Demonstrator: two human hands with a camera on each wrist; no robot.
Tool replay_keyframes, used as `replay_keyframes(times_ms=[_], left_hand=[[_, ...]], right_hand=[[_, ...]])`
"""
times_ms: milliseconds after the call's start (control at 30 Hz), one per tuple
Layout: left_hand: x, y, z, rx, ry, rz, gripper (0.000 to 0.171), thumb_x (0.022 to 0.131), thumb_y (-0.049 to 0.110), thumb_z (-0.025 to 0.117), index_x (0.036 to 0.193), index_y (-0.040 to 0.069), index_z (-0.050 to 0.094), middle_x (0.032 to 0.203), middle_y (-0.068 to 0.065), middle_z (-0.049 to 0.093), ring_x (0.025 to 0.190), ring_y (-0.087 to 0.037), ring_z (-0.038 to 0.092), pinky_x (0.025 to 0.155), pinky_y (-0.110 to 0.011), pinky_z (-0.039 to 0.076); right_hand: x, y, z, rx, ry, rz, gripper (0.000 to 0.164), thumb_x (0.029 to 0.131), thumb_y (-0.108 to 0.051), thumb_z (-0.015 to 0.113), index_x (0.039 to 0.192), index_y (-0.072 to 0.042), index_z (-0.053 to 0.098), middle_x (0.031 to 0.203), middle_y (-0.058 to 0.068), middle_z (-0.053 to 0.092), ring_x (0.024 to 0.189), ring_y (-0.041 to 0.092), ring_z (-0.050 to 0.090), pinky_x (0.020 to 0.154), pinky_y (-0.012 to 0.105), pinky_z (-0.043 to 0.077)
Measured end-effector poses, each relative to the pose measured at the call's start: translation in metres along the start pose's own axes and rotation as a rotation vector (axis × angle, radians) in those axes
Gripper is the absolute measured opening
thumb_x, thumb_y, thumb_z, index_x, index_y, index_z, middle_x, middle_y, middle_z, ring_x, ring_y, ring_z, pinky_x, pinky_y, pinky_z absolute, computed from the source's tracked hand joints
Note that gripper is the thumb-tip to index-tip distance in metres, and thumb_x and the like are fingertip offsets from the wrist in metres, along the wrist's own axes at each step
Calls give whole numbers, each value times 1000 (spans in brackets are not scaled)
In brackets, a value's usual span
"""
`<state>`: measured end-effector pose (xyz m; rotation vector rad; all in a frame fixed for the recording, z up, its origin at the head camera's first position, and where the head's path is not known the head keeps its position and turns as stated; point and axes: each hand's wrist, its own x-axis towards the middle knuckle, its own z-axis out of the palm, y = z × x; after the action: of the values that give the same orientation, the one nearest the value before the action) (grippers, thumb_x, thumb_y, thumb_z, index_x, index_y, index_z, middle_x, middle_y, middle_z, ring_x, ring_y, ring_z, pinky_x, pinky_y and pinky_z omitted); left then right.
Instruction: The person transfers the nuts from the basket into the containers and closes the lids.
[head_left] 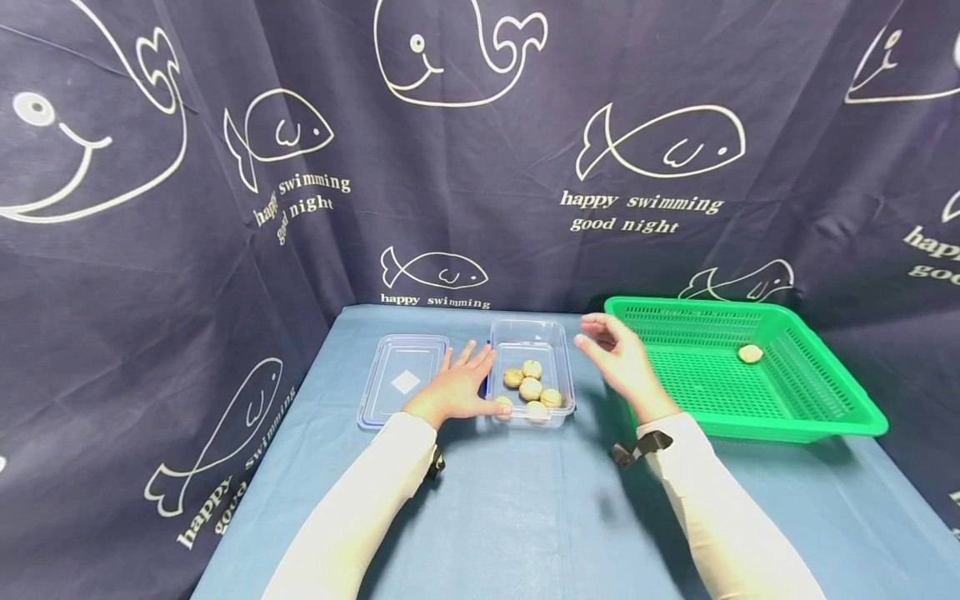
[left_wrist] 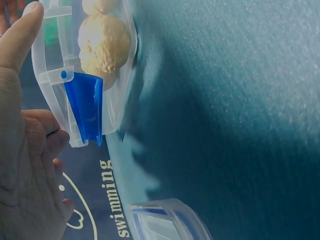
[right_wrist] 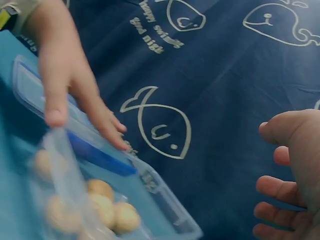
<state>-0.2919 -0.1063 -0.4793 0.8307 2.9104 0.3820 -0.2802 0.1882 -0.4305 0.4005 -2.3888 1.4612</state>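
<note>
Several walnuts (head_left: pixel 530 389) lie in the near half of a clear plastic box (head_left: pixel 517 352) whose lid is off. My left hand (head_left: pixel 456 392) spreads over the box's left side, fingers extended along the rim and thumb at the near left corner. In the left wrist view, a blue clip (left_wrist: pixel 87 107) hangs down the box's side beside the fingers. To the right of the box, my right hand (head_left: pixel 624 362) is raised with nothing in it, its fingers loosely bent in the right wrist view. It is between the box and a green basket (head_left: pixel 750 427).
A single walnut (head_left: pixel 750 354) lies in the basket toward its far side. Left of the box, the clear lid (head_left: pixel 390 367) with blue edging rests flat on the blue tablecloth (head_left: pixel 510 517). A dark curtain (head_left: pixel 480 183) with fish drawings hangs behind the table.
</note>
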Motion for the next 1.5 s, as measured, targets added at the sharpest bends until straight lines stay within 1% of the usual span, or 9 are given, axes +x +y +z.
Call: replay_keyframes(times_ms=[167, 333, 433, 667, 967, 1067, 1200, 1433, 1500], left_hand=[[-3, -2, -2, -8, 6, 5, 114, 80, 76, 63, 161, 6, 23, 168, -8, 19, 156, -33, 6, 121, -62, 1], [-5, -3, -4, -17, 13, 3, 113, 80, 74, 65, 161, 6, 24, 168, -10, 21, 156, -34, 7, 120, -63, 2], [-5, -5, -4, -14, 16, -4, 113, 80, 73, 66, 161, 7, 24, 168, -10, 21, 156, -32, 7, 121, -63, 2], [-5, -8, -3, -27, 7, -17, 115, 79, 74, 67, 161, 8, 23, 168, -9, 20, 156, -31, 4, 121, -61, -2], [-3, -9, -1, -21, 3, -29, 116, 78, 76, 66, 162, 9, 22, 168, -8, 19, 156, -29, 2, 121, -60, -2], [-3, -8, -3, 5, 3, -30, 115, 79, 76, 65, 162, 10, 22, 169, -7, 19, 156, -28, 3, 122, -60, -1], [-3, -7, -5, 30, 2, -25, 114, 79, 77, 64, 162, 10, 23, 168, -6, 19, 156, -29, 5, 122, -60, 1], [0, -11, 1, 25, 4, -19, 115, 78, 79, 63, 162, 10, 23, 169, -6, 19, 156, -28, 5, 122, -59, -1], [1, -12, 2, 13, 3, -19, 116, 78, 80, 63, 162, 11, 23, 169, -5, 18, 156, -28, 5, 122, -59, 0]], right_hand=[[14, 4, -27, -36, 4, 0, 38, 97, -16, 68, 131, -1, 61, 123, 25, 67, 106, 14, 63, 89, 18, 47], [28, 18, -55, -107, 18, 23, 41, 99, -25, 67, 132, -2, 60, 123, 21, 67, 96, -7, 57, 83, 13, 44], [35, 26, -71, -121, 22, 51, 44, 100, -28, 65, 134, -1, 58, 122, 19, 66, 93, -10, 56, 81, 12, 44], [52, 56, -109, -23, -42, 178, 47, 103, -42, 57, 139, -12, 54, 109, -19, 58, 97, -1, 56, 78, 16, 50], [64, 93, -151, 71, 5, 299, 27, 104, -50, 47, 120, -29, 49, 96, -28, 58, 86, -9, 57, 71, 15, 53], [64, 103, -164, 59, 22, 351, 51, 103, -55, 44, 136, -16, 49, 99, -25, 57, 85, -9, 55, 70, 16, 53], [60, 114, -179, 23, 10, 446, 89, 101, -64, 38, 159, 2, 21, 110, -10, 54, 87, -5, 50, 69, 19, 53], [53, 134, -203, -10, 3, 520, 96, 99, -67, 33, 157, 8, 18, 109, -1, 56, 75, -7, 54, 65, 31, 59], [51, 139, -208, -30, -12, 531, 98, 99, -68, 31, 155, 12, 17, 113, 10, 57, 72, -6, 54, 64, 34, 60]])
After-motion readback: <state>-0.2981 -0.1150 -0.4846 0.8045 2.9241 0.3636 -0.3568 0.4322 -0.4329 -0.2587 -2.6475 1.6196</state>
